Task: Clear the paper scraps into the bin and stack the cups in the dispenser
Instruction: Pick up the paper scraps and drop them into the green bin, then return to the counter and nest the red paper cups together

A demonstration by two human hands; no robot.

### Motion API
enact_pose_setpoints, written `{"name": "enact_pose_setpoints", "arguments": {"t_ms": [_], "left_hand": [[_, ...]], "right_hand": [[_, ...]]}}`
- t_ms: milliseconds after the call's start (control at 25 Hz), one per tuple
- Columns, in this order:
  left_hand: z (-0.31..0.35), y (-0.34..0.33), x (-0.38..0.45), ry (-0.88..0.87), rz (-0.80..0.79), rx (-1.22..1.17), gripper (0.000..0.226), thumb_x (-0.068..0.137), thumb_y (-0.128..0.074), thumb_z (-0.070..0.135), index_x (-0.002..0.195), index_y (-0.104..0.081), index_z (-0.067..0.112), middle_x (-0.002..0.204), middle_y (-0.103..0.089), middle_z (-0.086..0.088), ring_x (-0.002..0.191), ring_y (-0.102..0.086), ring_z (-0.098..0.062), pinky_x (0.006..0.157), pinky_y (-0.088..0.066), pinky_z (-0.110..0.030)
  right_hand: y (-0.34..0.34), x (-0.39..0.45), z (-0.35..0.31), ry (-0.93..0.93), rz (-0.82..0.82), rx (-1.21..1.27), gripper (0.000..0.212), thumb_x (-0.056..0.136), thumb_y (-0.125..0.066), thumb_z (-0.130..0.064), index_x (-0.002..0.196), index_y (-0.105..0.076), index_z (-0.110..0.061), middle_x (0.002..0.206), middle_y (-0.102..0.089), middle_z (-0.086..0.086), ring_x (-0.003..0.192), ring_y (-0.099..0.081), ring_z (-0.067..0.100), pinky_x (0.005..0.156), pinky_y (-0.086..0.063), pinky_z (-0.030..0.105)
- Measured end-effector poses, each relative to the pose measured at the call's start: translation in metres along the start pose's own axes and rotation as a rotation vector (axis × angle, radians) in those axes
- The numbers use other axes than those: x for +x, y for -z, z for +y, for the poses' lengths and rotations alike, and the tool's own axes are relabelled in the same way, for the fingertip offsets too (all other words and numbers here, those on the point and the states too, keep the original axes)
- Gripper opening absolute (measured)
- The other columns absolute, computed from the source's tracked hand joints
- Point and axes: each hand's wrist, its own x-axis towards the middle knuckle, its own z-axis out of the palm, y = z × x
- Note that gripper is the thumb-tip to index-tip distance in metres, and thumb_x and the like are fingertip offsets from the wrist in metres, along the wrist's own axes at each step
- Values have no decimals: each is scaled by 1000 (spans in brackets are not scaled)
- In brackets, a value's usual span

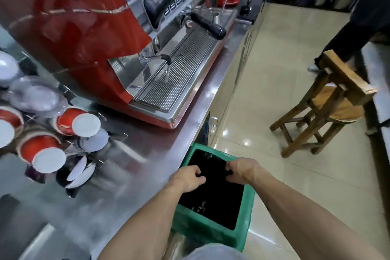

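Observation:
A green bin with a black liner stands on the floor beside the counter's edge. A few small paper scraps lie on the liner inside it. Both my hands hover over the bin's opening. My left hand has its fingers curled in, and my right hand is also curled, knuckles up. I see nothing held in either. At the left, red paper cups lie stacked in a wire cup dispenser, their white bottoms toward me; another red stack sits below.
A red espresso machine with a steel drip tray fills the steel counter. Clear lids sit in the rack. Wooden stools stand on the tiled floor at right, with a person's dark leg behind them.

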Motion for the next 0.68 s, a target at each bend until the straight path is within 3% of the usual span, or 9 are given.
{"name": "enact_pose_setpoints", "arguments": {"t_ms": [440,680], "left_hand": [[-47,-4,-108,188,346,-53,59,91,-57,55,141,-50,24,145,-53,-6,134,-47,-26,111,-38,-40],[-86,-40,-206,404,466,-118,62,92,-53,58,144,-47,25,152,-47,-3,137,-45,-26,111,-39,-37]], "right_hand": [[53,-30,3,395,329,-241,44,92,-46,-53,126,-59,-28,122,-63,4,116,-58,27,92,-46,40],[72,-40,-50,619,387,-422,46,93,-47,-53,131,-56,-29,130,-61,4,123,-55,26,97,-43,39]]}}
